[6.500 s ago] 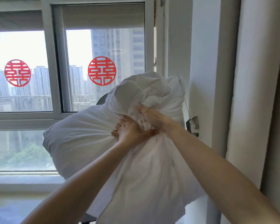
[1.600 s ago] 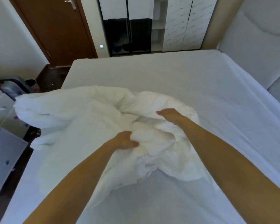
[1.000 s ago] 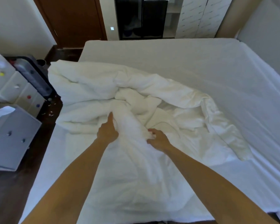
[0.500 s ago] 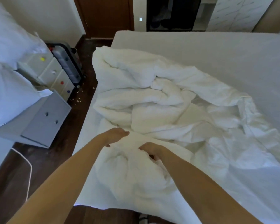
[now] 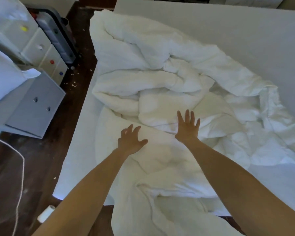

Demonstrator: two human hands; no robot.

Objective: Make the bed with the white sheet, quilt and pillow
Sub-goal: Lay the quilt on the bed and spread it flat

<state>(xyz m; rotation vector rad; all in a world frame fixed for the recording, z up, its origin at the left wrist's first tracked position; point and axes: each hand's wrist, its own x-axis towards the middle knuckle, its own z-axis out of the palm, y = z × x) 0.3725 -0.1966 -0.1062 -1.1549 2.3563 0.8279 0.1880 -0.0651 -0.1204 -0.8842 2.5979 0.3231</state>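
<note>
The quilt (image 5: 160, 92) lies bunched across the bed (image 5: 245, 31), spilling over its six-o'clock edge, so spreading seems the step in hand, and with the left hand (image 5: 130, 142) and right hand (image 5: 187, 128) both released, fingers spread, each next needs an edge; drawers (image 5: 41, 53) at ten o'clock are closed, contents unseen.

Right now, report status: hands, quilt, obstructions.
Left hand and right hand open, gripping nothing. Quilt bunched on the sheet, near edge hanging off. Nothing blocking.
</note>
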